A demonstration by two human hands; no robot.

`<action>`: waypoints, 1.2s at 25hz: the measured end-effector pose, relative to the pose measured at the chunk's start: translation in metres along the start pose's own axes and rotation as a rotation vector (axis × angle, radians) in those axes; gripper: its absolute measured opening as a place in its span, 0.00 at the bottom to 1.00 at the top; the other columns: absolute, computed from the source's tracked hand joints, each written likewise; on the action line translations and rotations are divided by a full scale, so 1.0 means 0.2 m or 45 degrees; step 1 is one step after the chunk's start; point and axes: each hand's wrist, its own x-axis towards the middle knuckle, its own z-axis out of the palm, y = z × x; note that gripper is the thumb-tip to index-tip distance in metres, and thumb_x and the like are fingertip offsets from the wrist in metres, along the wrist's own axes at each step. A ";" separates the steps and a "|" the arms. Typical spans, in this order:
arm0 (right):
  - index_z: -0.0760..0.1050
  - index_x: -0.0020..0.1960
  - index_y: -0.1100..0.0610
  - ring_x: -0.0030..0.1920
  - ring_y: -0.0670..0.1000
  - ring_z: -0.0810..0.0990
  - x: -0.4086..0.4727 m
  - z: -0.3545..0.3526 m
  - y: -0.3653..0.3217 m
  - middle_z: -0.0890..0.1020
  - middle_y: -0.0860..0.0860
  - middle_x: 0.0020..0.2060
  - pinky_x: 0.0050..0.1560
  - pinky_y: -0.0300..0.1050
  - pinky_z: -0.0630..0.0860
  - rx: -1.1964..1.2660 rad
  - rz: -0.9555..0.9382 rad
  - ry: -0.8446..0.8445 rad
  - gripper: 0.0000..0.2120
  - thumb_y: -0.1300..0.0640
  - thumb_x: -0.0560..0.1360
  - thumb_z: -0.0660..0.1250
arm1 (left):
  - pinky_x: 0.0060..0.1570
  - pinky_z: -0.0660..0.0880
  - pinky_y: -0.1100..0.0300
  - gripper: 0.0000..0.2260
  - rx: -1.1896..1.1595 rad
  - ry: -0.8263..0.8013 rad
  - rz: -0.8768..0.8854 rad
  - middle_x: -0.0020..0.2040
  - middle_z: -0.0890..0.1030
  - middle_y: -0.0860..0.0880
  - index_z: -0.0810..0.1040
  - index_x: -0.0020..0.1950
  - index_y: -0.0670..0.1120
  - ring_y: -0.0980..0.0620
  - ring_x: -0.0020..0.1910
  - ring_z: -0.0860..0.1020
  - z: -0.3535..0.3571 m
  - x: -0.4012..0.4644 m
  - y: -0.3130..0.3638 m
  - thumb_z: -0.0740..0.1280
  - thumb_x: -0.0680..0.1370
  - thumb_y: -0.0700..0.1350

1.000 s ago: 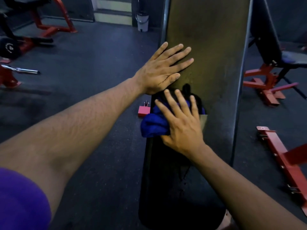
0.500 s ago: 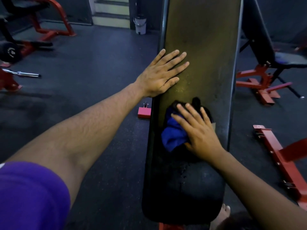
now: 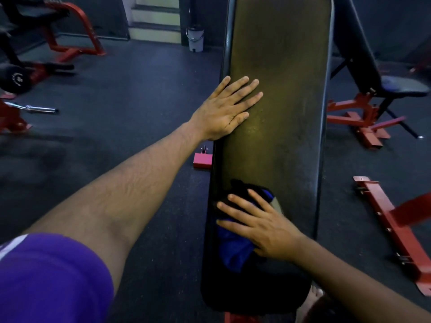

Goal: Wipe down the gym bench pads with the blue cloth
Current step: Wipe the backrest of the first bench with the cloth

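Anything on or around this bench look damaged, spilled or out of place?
Nothing stands out. The bench pad looks intact, with only dull scuffing. The right hand presses the blue cloth flat; the left hand rests on the pad's edge.

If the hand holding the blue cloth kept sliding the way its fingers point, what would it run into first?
The right hand, pressing the blue cloth, points up and slightly left along the bench pad. It would probably slide off the pad's left edge, just short of the left hand resting flat further up, though depth is hard to judge.
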 end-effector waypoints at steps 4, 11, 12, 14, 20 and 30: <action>0.57 0.79 0.46 0.80 0.57 0.50 0.04 -0.01 0.11 0.54 0.51 0.81 0.77 0.63 0.46 0.060 0.166 0.051 0.40 0.47 0.69 0.67 | 0.80 0.43 0.44 0.24 -0.003 -0.037 -0.017 0.84 0.56 0.47 0.58 0.83 0.51 0.46 0.83 0.51 -0.01 -0.01 0.00 0.49 0.86 0.52; 0.51 0.80 0.45 0.80 0.51 0.38 0.09 -0.10 0.01 0.46 0.46 0.81 0.78 0.57 0.36 0.422 0.314 0.006 0.40 0.54 0.73 0.66 | 0.80 0.43 0.42 0.27 0.046 -0.104 -0.054 0.84 0.52 0.45 0.53 0.84 0.48 0.44 0.83 0.49 -0.12 -0.02 0.11 0.48 0.87 0.56; 0.53 0.80 0.45 0.80 0.51 0.42 0.04 -0.11 -0.01 0.48 0.46 0.81 0.79 0.56 0.40 0.486 0.370 0.052 0.39 0.55 0.72 0.63 | 0.80 0.44 0.42 0.27 0.029 -0.084 -0.013 0.84 0.52 0.44 0.53 0.84 0.47 0.44 0.83 0.50 -0.11 -0.07 0.18 0.49 0.87 0.55; 0.58 0.77 0.47 0.79 0.53 0.55 -0.10 -0.08 -0.05 0.58 0.49 0.80 0.77 0.57 0.53 0.503 0.584 0.235 0.39 0.54 0.65 0.59 | 0.80 0.47 0.42 0.26 -0.021 -0.059 0.190 0.83 0.55 0.43 0.56 0.83 0.46 0.44 0.83 0.53 -0.06 -0.21 0.39 0.52 0.86 0.53; 0.59 0.78 0.49 0.80 0.58 0.51 -0.59 0.08 -0.08 0.54 0.52 0.80 0.74 0.68 0.54 0.482 1.081 0.353 0.47 0.62 0.62 0.71 | 0.80 0.51 0.42 0.25 -0.036 -0.193 0.328 0.83 0.56 0.43 0.55 0.83 0.47 0.45 0.83 0.54 0.07 -0.34 0.68 0.53 0.87 0.52; 0.59 0.80 0.50 0.80 0.58 0.50 -0.29 0.19 -0.47 0.53 0.54 0.81 0.75 0.69 0.48 0.303 0.884 0.198 0.45 0.41 0.67 0.69 | 0.81 0.52 0.43 0.23 0.021 -0.209 0.336 0.82 0.61 0.44 0.60 0.82 0.46 0.46 0.82 0.58 0.10 -0.35 0.67 0.51 0.87 0.51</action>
